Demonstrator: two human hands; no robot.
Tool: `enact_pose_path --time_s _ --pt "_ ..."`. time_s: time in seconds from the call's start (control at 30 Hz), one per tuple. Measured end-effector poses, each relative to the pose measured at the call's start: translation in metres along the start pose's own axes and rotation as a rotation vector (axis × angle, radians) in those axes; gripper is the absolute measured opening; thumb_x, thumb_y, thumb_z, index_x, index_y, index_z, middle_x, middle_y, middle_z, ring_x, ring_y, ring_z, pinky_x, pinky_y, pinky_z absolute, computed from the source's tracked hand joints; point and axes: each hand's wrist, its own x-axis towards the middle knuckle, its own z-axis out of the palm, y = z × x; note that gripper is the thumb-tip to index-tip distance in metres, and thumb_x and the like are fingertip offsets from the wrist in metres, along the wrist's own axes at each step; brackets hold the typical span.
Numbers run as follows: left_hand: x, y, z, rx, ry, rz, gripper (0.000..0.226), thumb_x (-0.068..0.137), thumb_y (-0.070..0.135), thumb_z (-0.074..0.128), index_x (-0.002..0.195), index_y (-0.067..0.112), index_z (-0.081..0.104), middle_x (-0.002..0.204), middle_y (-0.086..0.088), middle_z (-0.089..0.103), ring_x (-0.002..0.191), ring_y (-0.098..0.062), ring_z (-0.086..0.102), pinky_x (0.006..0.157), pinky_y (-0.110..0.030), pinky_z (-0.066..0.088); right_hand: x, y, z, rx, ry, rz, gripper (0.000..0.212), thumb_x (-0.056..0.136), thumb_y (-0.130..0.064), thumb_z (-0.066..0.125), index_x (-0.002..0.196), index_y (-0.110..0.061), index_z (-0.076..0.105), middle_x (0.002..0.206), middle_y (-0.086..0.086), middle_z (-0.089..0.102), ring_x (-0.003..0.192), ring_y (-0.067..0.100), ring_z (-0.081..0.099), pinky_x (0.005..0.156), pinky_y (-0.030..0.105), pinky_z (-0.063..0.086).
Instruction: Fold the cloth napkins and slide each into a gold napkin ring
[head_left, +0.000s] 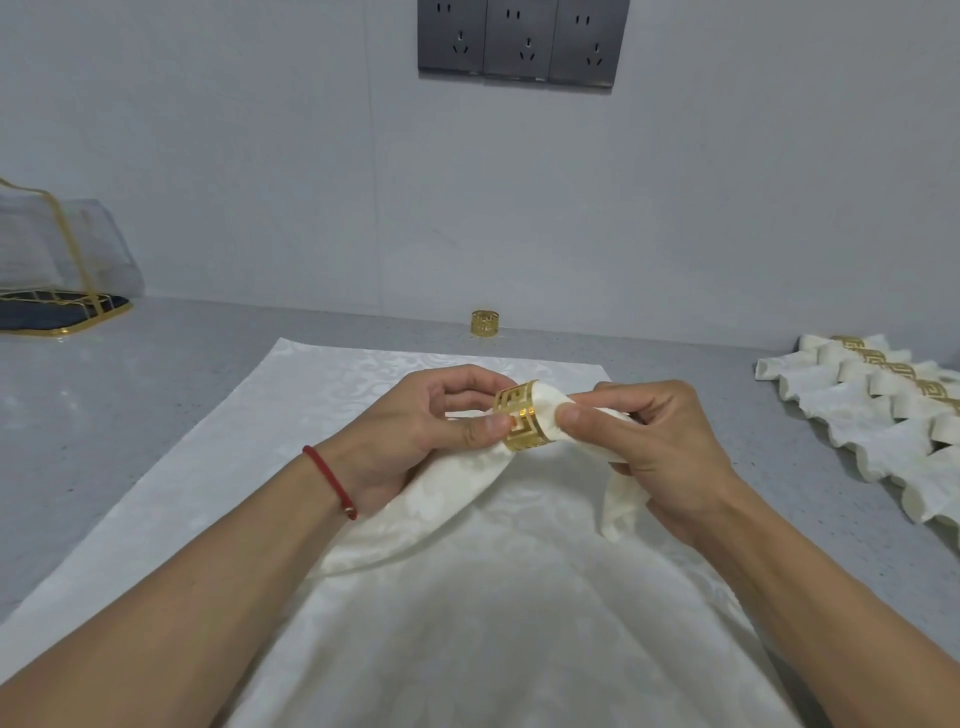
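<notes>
At frame centre, left hand (447, 421) pinching a cut-out gold ring (522, 418), right hand (649, 431) gripping the soft patterned white napkin (441, 512) threaded through it, above a flat damask cloth (337, 395).

Gold fret-patterned ring (521, 420) on a cream damask napkin (441, 499); red wrist cord (332, 480); speckled grey counter (130, 415).

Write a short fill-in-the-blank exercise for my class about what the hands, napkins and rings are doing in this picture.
1. The left hand holds a gold ____ around the napkin.
2. The right hand pinches the napkin end on the ring's ____ side.
3. A spare ring stands near the ____.
4. The finished napkins lie in a row on the ____.

Missing words: ring; right; wall; right
</notes>
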Motion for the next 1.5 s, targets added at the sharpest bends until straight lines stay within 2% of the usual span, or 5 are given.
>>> enact_pose_path --time_s 0.33,0.5,0.73,0.87,1.5 --pt "0.0 -0.001 -0.009 -0.123 0.022 -0.062 0.043 0.074 0.003 0.077 0.115 -0.003 0.064 0.107 -0.022 0.069 0.094 -0.03 0.068 0.085 -0.031 0.058 0.001 0.0 -0.01 -0.133 0.034 -0.081 0.012 0.08 -0.021 0.081 0.09 -0.014 0.084 0.064 -0.01 0.062 0.059 0.004 0.052 0.056 0.014 0.039" --pt "0.001 -0.006 -0.005 0.169 0.157 0.01 0.048 0.065 0.01 0.09 0.108 0.007 0.071 0.111 -0.014 0.072 0.1 -0.026 0.069 0.094 -0.036 0.055 0.004 0.004 -0.03 -1.163 -0.075 -0.369 0.051 0.095 -0.065 0.051 0.134 -0.036 0.065 0.108 -0.022 0.07 0.098 0.005 0.061 0.089 0.033 0.047" --pt "0.002 -0.007 -0.003 0.034 0.083 -0.013 0.045 0.076 0.019 0.086 0.117 0.012 0.071 0.115 -0.031 0.065 0.105 -0.035 0.062 0.108 -0.051 0.044 -0.002 -0.001 -0.006 -0.724 -0.036 -0.188 0.037 0.091 -0.061 0.05 0.099 -0.029 0.067 0.088 -0.017 0.074 0.081 0.003 0.069 0.066 0.022 0.051" --pt "0.002 -0.008 0.001 0.265 0.128 0.108 0.042 0.075 0.01 0.083 0.116 0.011 0.07 0.108 -0.007 0.075 0.101 -0.023 0.072 0.092 -0.035 0.056 0.0 0.003 -0.006 -0.667 0.024 -0.104 0.027 0.095 -0.05 0.061 0.09 -0.024 0.067 0.081 -0.009 0.075 0.072 0.011 0.068 0.061 0.025 0.05" --pt "0.001 0.001 0.013 0.352 0.164 0.133 0.042 0.069 0.011 0.087 0.109 0.012 0.074 0.109 -0.004 0.075 0.1 -0.026 0.072 0.092 -0.034 0.058 -0.004 -0.004 -0.006 -0.291 -0.098 0.149 0.039 0.1 -0.045 0.06 0.102 -0.006 0.063 0.084 0.005 0.079 0.076 0.018 0.076 0.066 0.029 0.052"
